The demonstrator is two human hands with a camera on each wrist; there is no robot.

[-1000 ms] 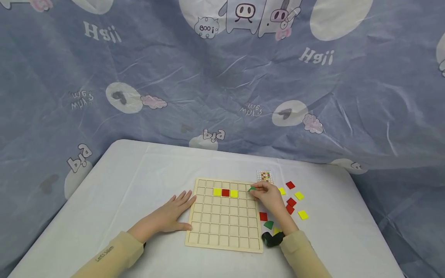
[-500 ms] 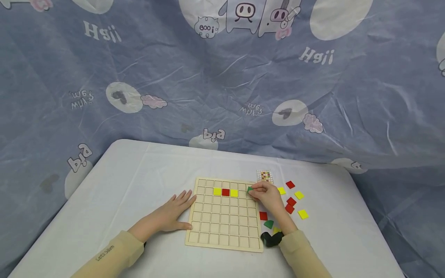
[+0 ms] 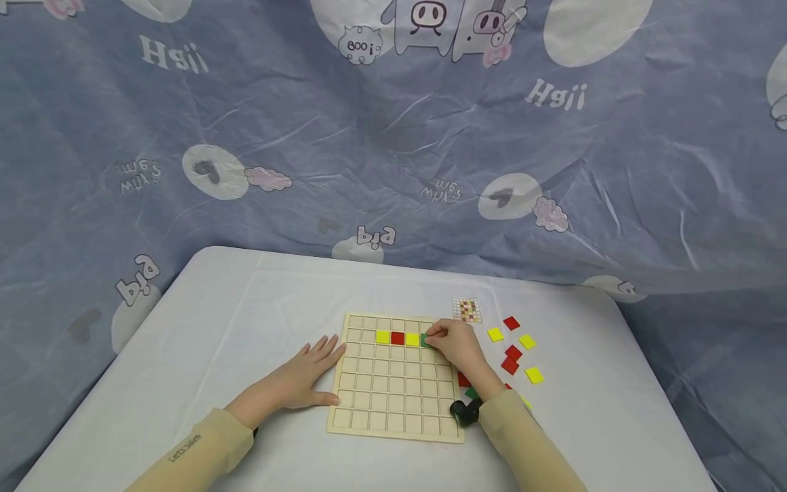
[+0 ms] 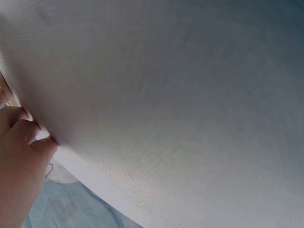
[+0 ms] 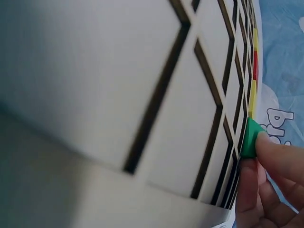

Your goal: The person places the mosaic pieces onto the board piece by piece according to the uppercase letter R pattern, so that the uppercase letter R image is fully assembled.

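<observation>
A light wooden grid board [image 3: 396, 389] lies on the table. In its second row from the top, a yellow tile [image 3: 382, 337], a red tile [image 3: 397, 338] and another yellow tile [image 3: 412, 339] sit side by side. My right hand [image 3: 458, 344] pinches a green tile [image 5: 251, 137] between thumb and finger, at the cell just right of the second yellow tile. The right wrist view shows the tile close against the board, partly covered by the fingers; whether it lies flat cannot be told. My left hand [image 3: 301, 379] lies with fingers spread, touching the board's left edge.
Right of the board, red tiles [image 3: 509, 365] and yellow tiles [image 3: 534, 375] are scattered on the white table [image 3: 264, 307]. A small colour pattern card [image 3: 467, 310] lies behind the board's right corner. Another green piece [image 3: 472, 393] is partly hidden by the right arm.
My right hand has moved left over the board with the green tile, from the right-hand column to beside the yellow tile. The left hand stays in place.
</observation>
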